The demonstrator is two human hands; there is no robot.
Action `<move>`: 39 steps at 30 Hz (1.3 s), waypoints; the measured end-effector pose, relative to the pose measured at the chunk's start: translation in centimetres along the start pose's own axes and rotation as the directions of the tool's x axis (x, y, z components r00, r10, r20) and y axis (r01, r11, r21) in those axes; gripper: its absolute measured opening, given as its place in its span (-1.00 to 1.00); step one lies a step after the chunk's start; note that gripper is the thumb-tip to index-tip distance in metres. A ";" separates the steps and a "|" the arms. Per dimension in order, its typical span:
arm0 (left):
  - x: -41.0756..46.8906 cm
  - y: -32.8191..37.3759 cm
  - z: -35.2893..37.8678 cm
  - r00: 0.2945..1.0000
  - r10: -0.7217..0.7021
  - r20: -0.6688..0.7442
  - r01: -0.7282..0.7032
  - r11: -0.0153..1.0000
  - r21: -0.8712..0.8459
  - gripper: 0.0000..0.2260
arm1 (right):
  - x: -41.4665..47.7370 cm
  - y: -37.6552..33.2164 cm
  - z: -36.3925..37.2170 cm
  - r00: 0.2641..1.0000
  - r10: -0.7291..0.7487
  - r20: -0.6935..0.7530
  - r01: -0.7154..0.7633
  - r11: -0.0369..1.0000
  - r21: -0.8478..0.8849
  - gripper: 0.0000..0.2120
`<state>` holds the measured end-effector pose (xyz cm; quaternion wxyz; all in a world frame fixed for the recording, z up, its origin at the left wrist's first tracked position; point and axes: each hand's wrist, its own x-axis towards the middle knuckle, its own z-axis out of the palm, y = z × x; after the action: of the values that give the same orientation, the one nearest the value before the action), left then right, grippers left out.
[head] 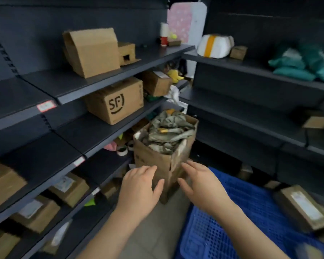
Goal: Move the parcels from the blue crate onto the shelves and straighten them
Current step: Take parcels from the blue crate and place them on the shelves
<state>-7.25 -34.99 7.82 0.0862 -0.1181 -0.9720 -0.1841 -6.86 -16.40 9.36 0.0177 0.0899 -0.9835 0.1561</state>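
Observation:
The blue crate [238, 217] sits low at the right, its mesh wall facing me. A long cardboard parcel [303, 208] with a white label lies at its right side. My left hand [140, 186] and my right hand [200, 182] are both open, fingers spread, and hold nothing. They hover on either side of a tall open cardboard box [157, 161] stuffed with crumpled grey wrapping, which stands on the floor in the corner. Dark shelves [86, 86] on the left carry several cardboard parcels, among them an SF box [116, 101].
Labelled parcels [69, 187] fill the lower left shelves. The right-hand shelves [251, 109] carry a white taped bundle [215, 45], a small box [238, 52] and teal soft bags [297, 64]. Grey floor [155, 232] shows between the shelving and the crate.

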 end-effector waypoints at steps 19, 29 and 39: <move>0.5 34.2 20.2 0.843 0.353 0.406 -0.333 0.935 -0.122 -0.49 | -22.7 35.7 -5.2 0.789 0.615 0.018 -0.614 0.786 0.071 -0.46; 5.6 47.5 35.2 0.792 0.287 0.539 -0.239 0.958 -0.158 -0.45 | -23.5 56.0 -2.6 0.709 0.705 -0.003 -0.700 0.705 0.117 -0.60; 8.5 51.2 53.0 0.670 0.234 0.704 -0.126 0.971 -0.202 -0.39 | -19.8 71.3 8.7 0.593 0.796 0.122 -0.805 0.588 0.078 -0.48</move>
<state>-8.63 33.05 -21.74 -0.2940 -0.2820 -0.8955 -0.1792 -0.49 50.93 -21.78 -0.0965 -0.3555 -0.9069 0.2048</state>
